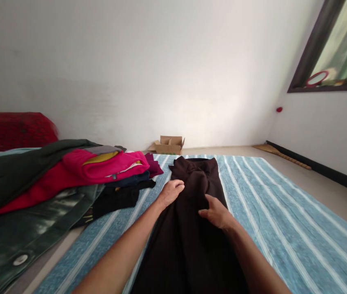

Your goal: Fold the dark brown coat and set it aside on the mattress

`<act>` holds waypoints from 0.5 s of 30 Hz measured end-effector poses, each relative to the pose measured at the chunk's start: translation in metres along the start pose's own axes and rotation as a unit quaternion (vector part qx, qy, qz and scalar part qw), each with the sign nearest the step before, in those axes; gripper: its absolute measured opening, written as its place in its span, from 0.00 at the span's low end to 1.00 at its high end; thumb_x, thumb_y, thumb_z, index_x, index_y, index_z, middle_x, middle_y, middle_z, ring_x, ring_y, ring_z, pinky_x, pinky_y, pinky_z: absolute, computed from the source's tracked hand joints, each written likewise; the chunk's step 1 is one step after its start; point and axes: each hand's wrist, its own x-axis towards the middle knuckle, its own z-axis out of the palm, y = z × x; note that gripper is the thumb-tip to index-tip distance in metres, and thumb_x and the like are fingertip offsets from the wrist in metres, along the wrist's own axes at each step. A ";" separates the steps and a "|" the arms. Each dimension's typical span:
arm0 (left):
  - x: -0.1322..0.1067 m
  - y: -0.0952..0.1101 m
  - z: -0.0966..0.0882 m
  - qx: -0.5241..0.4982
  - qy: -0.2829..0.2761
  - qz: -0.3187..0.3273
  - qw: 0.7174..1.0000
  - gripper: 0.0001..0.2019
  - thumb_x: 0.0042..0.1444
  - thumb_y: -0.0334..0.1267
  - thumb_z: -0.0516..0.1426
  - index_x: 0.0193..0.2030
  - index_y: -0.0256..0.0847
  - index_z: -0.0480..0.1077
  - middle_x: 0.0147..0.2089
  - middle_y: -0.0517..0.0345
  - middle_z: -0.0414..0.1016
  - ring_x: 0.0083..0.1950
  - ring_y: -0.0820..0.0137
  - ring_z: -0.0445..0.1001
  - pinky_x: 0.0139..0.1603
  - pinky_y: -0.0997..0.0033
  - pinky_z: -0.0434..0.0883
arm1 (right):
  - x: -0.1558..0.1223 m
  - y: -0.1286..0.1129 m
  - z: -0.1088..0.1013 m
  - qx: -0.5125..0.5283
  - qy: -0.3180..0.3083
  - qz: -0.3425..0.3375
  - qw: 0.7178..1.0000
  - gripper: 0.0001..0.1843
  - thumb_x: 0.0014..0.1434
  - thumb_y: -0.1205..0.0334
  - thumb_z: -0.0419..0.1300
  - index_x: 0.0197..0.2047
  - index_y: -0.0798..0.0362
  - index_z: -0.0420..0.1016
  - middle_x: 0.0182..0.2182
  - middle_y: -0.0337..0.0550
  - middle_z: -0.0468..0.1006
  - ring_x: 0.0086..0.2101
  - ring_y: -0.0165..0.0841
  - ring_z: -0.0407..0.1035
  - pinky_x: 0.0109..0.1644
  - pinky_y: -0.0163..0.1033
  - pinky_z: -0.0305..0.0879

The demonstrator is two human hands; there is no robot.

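Note:
A pair of dark brown trousers [192,241] lies lengthwise on the striped bed, its waist end pointing away from me and its near end running out of view below. The cloth is bunched and creased just below the waist. My left hand [171,193] is closed at the left edge of the trousers, fingers bent together on the fabric. On the right side, my right hand [218,212] has a fold of the same cloth between thumb and fingers. Part of the gripped cloth is hidden by the fingers.
A heap of clothes, with a pink garment [106,167] and a dark green buttoned one [47,224], lies at the left. Blue striped bedding [253,192] covers the bed. An open cardboard box [170,145] stands by the wall beyond. A window [339,49] is at upper right.

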 end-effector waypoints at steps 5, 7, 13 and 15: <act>-0.055 0.030 -0.001 -0.012 0.018 -0.030 0.999 0.17 0.53 0.44 0.51 0.43 0.36 0.73 0.45 0.50 0.77 0.48 0.61 0.73 0.51 0.64 0.67 | 0.021 -0.037 0.032 -0.127 0.046 0.013 0.991 0.15 0.45 0.69 0.56 0.39 0.55 0.70 0.39 0.48 0.75 0.42 0.39 0.68 0.43 0.39 0.62; -0.076 0.043 -0.003 -0.039 0.032 -0.067 0.996 0.19 0.55 0.47 0.49 0.44 0.37 0.72 0.47 0.50 0.76 0.50 0.60 0.72 0.52 0.63 0.66 | 0.029 -0.048 0.040 -0.114 0.056 0.018 0.992 0.13 0.45 0.70 0.56 0.37 0.55 0.70 0.38 0.48 0.75 0.42 0.40 0.69 0.42 0.38 0.62; -0.125 0.065 -0.007 -0.113 0.010 -0.160 0.981 0.32 0.53 0.53 0.52 0.59 0.33 0.60 0.61 0.43 0.62 0.62 0.60 0.61 0.62 0.62 0.58 | 0.041 -0.067 0.049 -0.056 0.109 0.028 0.992 0.15 0.42 0.76 0.54 0.35 0.56 0.70 0.36 0.49 0.75 0.41 0.39 0.70 0.40 0.36 0.62; -0.135 0.062 -0.005 -0.104 0.015 -0.161 0.981 0.39 0.48 0.53 0.56 0.63 0.33 0.52 0.65 0.42 0.55 0.65 0.58 0.54 0.64 0.60 0.56 | 0.044 -0.071 0.054 -0.028 0.123 0.032 0.991 0.15 0.43 0.75 0.54 0.36 0.56 0.70 0.35 0.48 0.76 0.39 0.38 0.70 0.39 0.36 0.63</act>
